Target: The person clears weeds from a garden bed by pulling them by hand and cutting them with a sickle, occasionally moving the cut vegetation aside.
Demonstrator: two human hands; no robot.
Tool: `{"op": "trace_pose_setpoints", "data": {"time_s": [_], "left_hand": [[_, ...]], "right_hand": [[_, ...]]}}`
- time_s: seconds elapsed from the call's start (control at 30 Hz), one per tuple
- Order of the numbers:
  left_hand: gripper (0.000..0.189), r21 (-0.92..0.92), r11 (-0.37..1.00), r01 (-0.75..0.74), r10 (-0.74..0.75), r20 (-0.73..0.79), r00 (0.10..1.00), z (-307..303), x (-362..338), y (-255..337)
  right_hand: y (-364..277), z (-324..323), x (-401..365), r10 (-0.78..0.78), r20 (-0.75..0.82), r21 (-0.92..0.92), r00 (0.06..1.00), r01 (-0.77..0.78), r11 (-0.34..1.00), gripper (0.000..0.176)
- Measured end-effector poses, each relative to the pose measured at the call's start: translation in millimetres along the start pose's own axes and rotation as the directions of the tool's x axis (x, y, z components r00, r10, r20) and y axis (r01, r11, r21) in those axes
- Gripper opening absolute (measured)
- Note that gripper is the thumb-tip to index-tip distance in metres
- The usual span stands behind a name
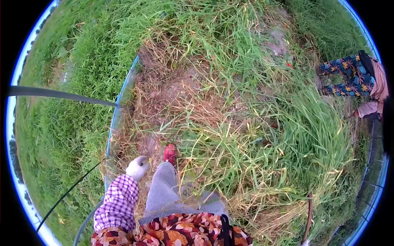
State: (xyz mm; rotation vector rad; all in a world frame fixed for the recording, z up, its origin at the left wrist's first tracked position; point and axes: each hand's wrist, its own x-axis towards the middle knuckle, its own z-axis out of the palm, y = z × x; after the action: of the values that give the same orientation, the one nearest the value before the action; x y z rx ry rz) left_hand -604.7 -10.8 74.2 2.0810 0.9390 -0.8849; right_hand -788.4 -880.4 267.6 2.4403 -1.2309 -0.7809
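My left hand (138,167), in a white glove below a purple checked sleeve, hangs at the lower left, near the low blue-edged sheet. Its fingers look curled in, with nothing visible in them. At the bottom edge right of centre, only a sliver of my white-gloved right hand (305,242) shows, closed at the lower end of a thin brown stick (310,213). The stick points up over loose cut grass (271,205). A red shoe (170,154) of mine stands on bare, straw-strewn soil (154,147).
Another person in patterned trousers (349,67) stands at the right. The blue-edged sheet (123,92) runs down the left, with a dark pole (61,93) meeting it. Tall green grass (86,123) grows beyond. Long grass lies across the middle and right.
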Motion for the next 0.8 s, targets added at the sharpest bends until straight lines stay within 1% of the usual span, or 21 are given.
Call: {"op": "trace_pose_setpoints", "data": {"time_s": [0.03, 0.07, 0.13, 0.2, 0.27, 0.3, 0.33, 0.37, 0.4, 0.43, 0.47, 0.5, 0.53, 0.57, 0.6, 0.63, 0.67, 0.7, 0.73, 0.77, 0.8], "left_hand": [[0.055, 0.054, 0.997, -0.048, 0.048, -0.007, 0.999, 9.8, 4.9, 9.0], [0.051, 0.040, 0.993, -0.110, 0.111, -0.027, 0.993, 20.4, 7.8, 12.2], [0.054, 0.048, 0.992, -0.121, 0.119, 0.028, 0.992, 32.4, 5.2, 29.6], [0.057, 0.047, 0.995, -0.086, 0.082, 0.079, 0.994, 40.5, 1.9, 37.0], [0.064, -0.017, 0.994, -0.111, 0.113, 0.117, 0.987, 48.4, 4.2, 28.9], [0.070, -0.080, 0.987, -0.142, 0.153, 0.154, 0.976, 52.3, 4.2, 26.2], [0.070, -0.087, 0.986, -0.139, 0.152, 0.159, 0.976, 58.7, 1.6, 24.7], [0.082, -0.087, 0.974, -0.208, 0.222, 0.236, 0.946, 65.3, -5.6, 28.6], [0.095, -0.094, 0.958, -0.271, 0.287, 0.309, 0.907, 72.6, -13.9, 31.2], [0.104, -0.046, 0.938, -0.343, 0.334, 0.378, 0.863, 80.7, -22.1, 32.3], [0.114, -0.001, 0.909, -0.417, 0.375, 0.444, 0.814, 89.6, -30.1, 34.3], [0.116, 0.057, 0.929, -0.366, 0.300, 0.464, 0.834, 98.6, -41.1, 40.1], [0.117, 0.119, 0.942, -0.314, 0.223, 0.479, 0.849, 107.5, -47.9, 45.3], [0.115, 0.173, 0.937, -0.303, 0.185, 0.490, 0.852, 116.9, -47.4, 46.2], [0.109, 0.231, 0.921, -0.313, 0.189, 0.437, 0.879, 140.1, -43.2, 31.9], [0.106, 0.237, 0.921, -0.308, 0.168, 0.473, 0.865, 147.1, -42.5, 29.2], [0.104, 0.244, 0.920, -0.305, 0.146, 0.509, 0.848, 150.8, -38.8, 27.4], [0.104, 0.237, 0.924, -0.301, 0.145, 0.511, 0.847, 152.1, -36.6, 25.0], [0.097, 0.204, 0.919, -0.338, 0.185, 0.534, 0.825, 151.9, -36.9, 22.7], [0.091, 0.172, 0.912, -0.372, 0.223, 0.554, 0.802, 149.2, -35.7, 19.2], [0.091, 0.167, 0.916, -0.364, 0.218, 0.555, 0.803, 145.1, -33.6, 14.5]], "right_hand": [[-1.3, 6.5, -12.1, 0.024, 0.035, 0.020, 0.999, -0.024, 1.000, 0.026], [-8.2, 12.1, -18.9, 0.021, 0.068, 0.055, 0.997, -0.025, 0.998, 0.028], [-36.9, 21.6, -22.8, -0.020, 0.100, 0.175, 0.995, 0.002, 0.985, 0.034], [-88.3, 22.1, -17.2, -0.103, 0.079, 0.364, 0.992, 0.068, 0.929, 0.040], [-121.7, 69.8, 25.2, -0.144, -0.132, 0.692, 0.981, 0.195, 0.695, 0.013], [-189.8, 45.0, -1.9, -0.157, -0.307, 0.764, 0.939, 0.342, 0.547, 0.016], [-222.3, 38.1, 6.3, -0.259, -0.296, 0.732, 0.919, 0.393, 0.556, 0.015], [-280.8, -1.4, -13.8, -0.325, -0.097, 0.808, 0.941, 0.266, 0.526, 0.025], [-334.1, -15.3, -24.0, -0.400, -0.135, 0.827, 0.907, 0.325, 0.458, 0.027], [-384.0, -28.4, -33.1, -0.438, -0.109, 0.824, 0.892, 0.328, 0.463, 0.032], [-442.7, -62.9, -67.6, -0.499, -0.015, 0.791, 0.866, 0.315, 0.524, 0.033], [-489.8, -72.9, -85.8, -0.573, -0.004, 0.758, 0.819, 0.376, 0.533, 0.033], [-533.8, -77.5, -105.1, -0.613, 0.082, 0.814, 0.786, 0.302, 0.496, 0.034], [-571.9, -60.5, -102.3, -0.679, 0.069, 0.758, 0.731, 0.404, 0.512, 0.032], [-613.4, -67.8, -132.1, -0.718, 0.153, 0.820, 0.679, 0.319, 0.476, 0.027], [-652.1, -57.3, -145.5, -0.779, 0.155, 0.869, 0.607, 0.292, 0.400, 0.026], [-690.5, -50.1, -158.8, -0.799, 0.184, 0.864, 0.572, 0.293, 0.409, 0.027], [-726.8, -41.4, -177.4, -0.804, 0.192, 0.870, 0.563, 0.281, 0.406, 0.028], [-762.8, -22.7, -188.7, -0.798, 0.208, 0.866, 0.566, 0.272, 0.419, 0.028], [-794.5, -4.2, -201.1, -0.803, 0.194, 0.839, 0.563, 0.329, 0.433, 0.029], [-823.4, 11.8, -216.5, -0.789, 0.194, 0.775, 0.583, 0.402, 0.488, 0.030]]}}
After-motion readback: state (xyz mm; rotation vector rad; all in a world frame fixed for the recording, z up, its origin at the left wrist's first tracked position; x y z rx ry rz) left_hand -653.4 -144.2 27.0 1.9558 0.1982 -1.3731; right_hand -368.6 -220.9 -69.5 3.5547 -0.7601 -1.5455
